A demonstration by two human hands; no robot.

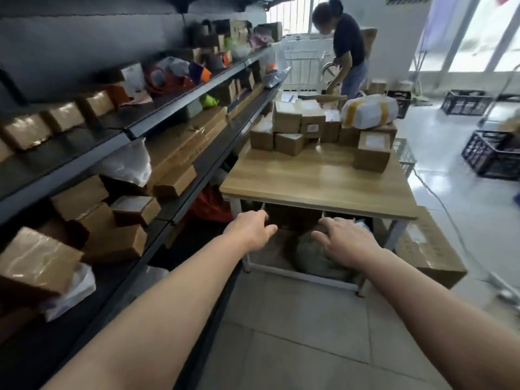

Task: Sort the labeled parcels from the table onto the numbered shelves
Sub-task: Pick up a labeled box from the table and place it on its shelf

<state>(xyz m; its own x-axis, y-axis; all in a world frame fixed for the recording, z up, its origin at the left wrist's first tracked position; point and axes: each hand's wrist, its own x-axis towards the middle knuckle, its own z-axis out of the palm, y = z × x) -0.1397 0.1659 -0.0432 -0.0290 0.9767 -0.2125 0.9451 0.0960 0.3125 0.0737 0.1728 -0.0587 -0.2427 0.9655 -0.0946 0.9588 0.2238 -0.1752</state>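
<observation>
A wooden table [315,181] stands ahead, with several brown cardboard parcels [289,128] stacked at its far end. A white bag wrapped in yellow tape [368,109] lies on top of them. Dark shelves [180,108] filled with boxes and bags run along the left. My left hand [250,230] and my right hand [347,240] are stretched forward below the table's near edge. Both hold nothing, and their fingers are relaxed and slightly spread.
A person [347,49] bends over the table's far end. Black crates [495,154] sit on the floor at the right. A large cardboard box [430,249] leans by the table's right leg. A sack [318,254] lies under the table.
</observation>
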